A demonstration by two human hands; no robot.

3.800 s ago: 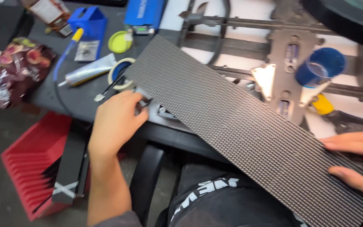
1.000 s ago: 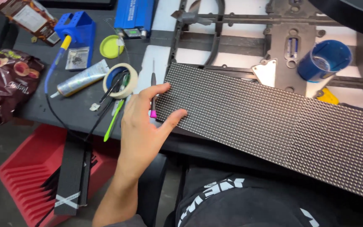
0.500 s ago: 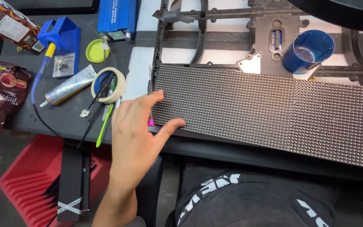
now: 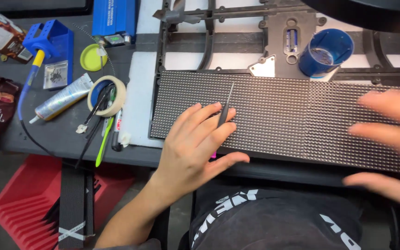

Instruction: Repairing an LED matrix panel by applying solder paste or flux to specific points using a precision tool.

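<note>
Left hand: your left hand [image 4: 195, 148] lies on the near edge of the dotted LED panel [image 4: 278, 115], fingers spread and only lightly curled. A thin dark probe [image 4: 225, 107] is held between the index and middle fingers, its point aimed away from you across the panel face. A small pink bit shows under the hand at the panel's near edge; you cannot tell what it is.
Right hand: your right hand [image 4: 392, 139] is blurred at the right end of the panel, fingers spread wide, holding nothing. Whether it touches the panel cannot be told.
Panel: long, grey, finely gridded, lying flat across the bench in front of you, its left end over a white mat [image 4: 140, 92].
Behind panel: a dark plastic frame [image 4: 237, 39] with round cut-outs lies just behind the panel. A blue cup [image 4: 325, 52] stands on it toward the right.
Left of panel: a roll of masking tape [image 4: 107, 95] sits near the mat with dark tools across it. A green pen [image 4: 103, 141] lies just below it. A tube of paste [image 4: 61, 99] lies to the left, tilted.
Far left: a blue soldering-iron stand [image 4: 54, 44], a yellow-green lid [image 4: 91, 56] and a blue box [image 4: 114, 18] line the back of the bench.
Floor: a red ribbed tray [image 4: 28, 203] sits below the bench edge.
</note>
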